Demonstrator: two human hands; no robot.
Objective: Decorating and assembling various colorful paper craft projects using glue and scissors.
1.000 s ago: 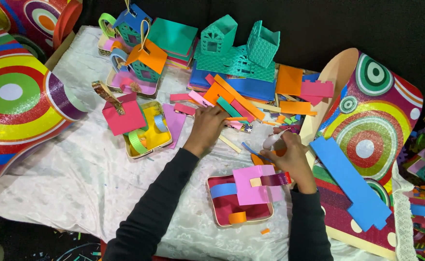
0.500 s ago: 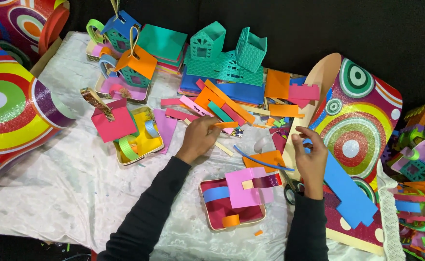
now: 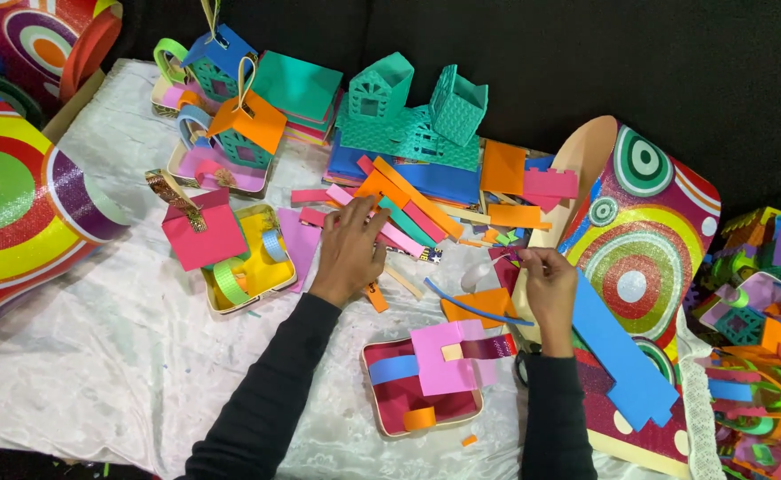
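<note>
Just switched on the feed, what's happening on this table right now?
A person in black sleeves works over a white cloth covered with coloured paper pieces. The left hand rests flat on a pile of paper strips. The right hand pinches a small scrap near an orange sheet. A red tray holding a pink square lies between the forearms.

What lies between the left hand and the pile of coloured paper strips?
Nothing visible does. The left hand already rests on the paper strips, fingers spread over the pink ones. The right hand is off to the side, near an orange sheet.
</note>
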